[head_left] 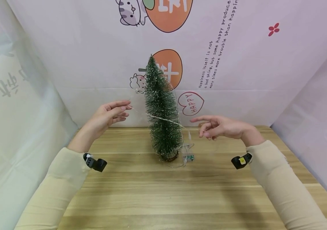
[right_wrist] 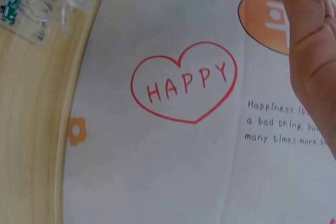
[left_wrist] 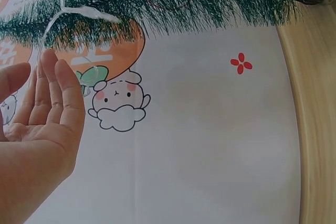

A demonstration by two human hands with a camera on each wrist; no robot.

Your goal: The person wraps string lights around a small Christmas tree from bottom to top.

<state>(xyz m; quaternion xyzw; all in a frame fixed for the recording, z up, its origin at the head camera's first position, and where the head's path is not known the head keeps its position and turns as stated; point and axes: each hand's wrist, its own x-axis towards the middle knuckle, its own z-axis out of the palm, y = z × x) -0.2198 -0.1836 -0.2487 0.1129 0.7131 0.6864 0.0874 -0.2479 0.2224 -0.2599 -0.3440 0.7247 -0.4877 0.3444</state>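
A small green artificial Christmas tree with white-flecked tips stands upright on a round brown base. A thin, clear wire of a string light runs slantwise across its front, between the two hands. Left of the tree, my left hand holds one end of this stretch at the fingertips. In the left wrist view the wire passes by the fingers. To the tree's right, my right hand pinches the wire between thumb and curled fingers, its index finger pointing toward the tree.
Beside the tree's base lies a clear case with a green circuit board, joined to loose wire. The wooden tabletop reaches back to a printed white cloth close behind the tree. Cloth also hangs at both sides.
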